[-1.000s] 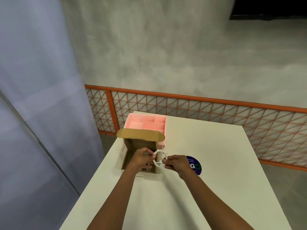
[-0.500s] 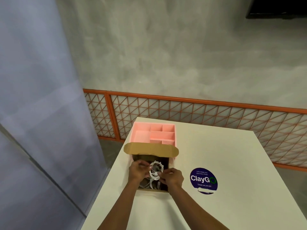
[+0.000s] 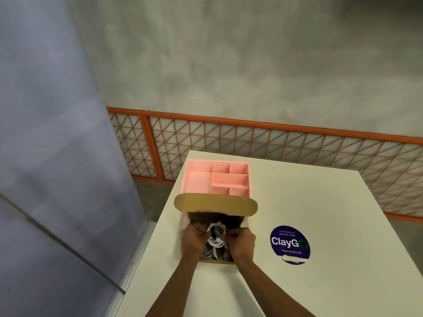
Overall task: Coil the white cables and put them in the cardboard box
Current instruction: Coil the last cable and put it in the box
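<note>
An open cardboard box (image 3: 215,205) stands on the white table (image 3: 320,225), its flap raised toward the far side. Both my hands reach into it from the near side. My left hand (image 3: 193,240) and my right hand (image 3: 242,243) pinch the two sides of a coiled white cable (image 3: 216,227) held inside the box's opening. Below it, more coiled white cables (image 3: 215,251) lie on the box's floor, partly hidden by my hands.
A pink compartment tray (image 3: 217,178) sits just beyond the box. A round purple ClayGo sticker (image 3: 289,244) is on the table to the right. The table's left edge runs close beside the box. An orange mesh railing (image 3: 274,143) stands behind.
My hands have carried the coiled cable from above the box's near edge down into the box. The view has tilted down and closer.
</note>
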Motion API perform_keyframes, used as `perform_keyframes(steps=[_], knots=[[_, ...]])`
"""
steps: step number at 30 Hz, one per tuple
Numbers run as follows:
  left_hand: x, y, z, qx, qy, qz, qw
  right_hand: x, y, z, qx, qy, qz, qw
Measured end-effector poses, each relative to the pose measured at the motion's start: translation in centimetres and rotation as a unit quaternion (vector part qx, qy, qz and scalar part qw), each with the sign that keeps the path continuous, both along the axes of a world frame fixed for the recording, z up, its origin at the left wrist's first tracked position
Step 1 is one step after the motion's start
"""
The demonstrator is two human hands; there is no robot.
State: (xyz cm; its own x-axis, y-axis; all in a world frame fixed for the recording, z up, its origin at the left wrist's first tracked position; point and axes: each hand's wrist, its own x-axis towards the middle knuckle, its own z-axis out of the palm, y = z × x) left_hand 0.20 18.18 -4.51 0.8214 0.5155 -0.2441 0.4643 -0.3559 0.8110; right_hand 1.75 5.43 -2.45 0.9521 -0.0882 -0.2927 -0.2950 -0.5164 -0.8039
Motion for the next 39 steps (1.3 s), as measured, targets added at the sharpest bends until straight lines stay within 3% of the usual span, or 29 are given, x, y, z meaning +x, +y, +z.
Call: perform_keyframes(steps=[5, 12, 17, 26, 32, 35, 39], knots=[[-1.0, 0.1, -1.3, 0.016, 0.040, -0.007, 0.999, -0.9, -0.2, -0.1, -0.033, 0.041, 0.035, 0.998], [-1.8, -0.2, -0.5, 0.039, 0.076, -0.003, 0.996, -1.3, -0.5, 0.4, -0.091, 0.034, 0.081, 0.992], [-2.3, -0.3, -0.2, 0.085, 0.101, -0.016, 0.991, -1.5, -0.9, 0.1, -0.075, 0.020, 0.092, 0.993], [-2.6, -0.1, 0.2, 0.086, 0.071, -0.008, 0.994, -1.2, -2.0, 0.3, -0.039, 0.016, 0.078, 0.996], [-3.1, 0.7, 2.3, 0.064, -0.005, 0.061, 0.996, -0.3, -3.4, 1.4, -0.007, -0.023, 0.016, 1.000], [-3.4, 1.4, 3.4, 0.039, -0.088, 0.091, 0.991, 0.3, -4.0, 2.6, 0.041, -0.056, -0.045, 0.997], [-3.4, 2.0, 5.3, -0.040, -0.169, 0.066, 0.983, 1.1, -4.3, 3.8, 0.075, -0.142, -0.010, 0.987]])
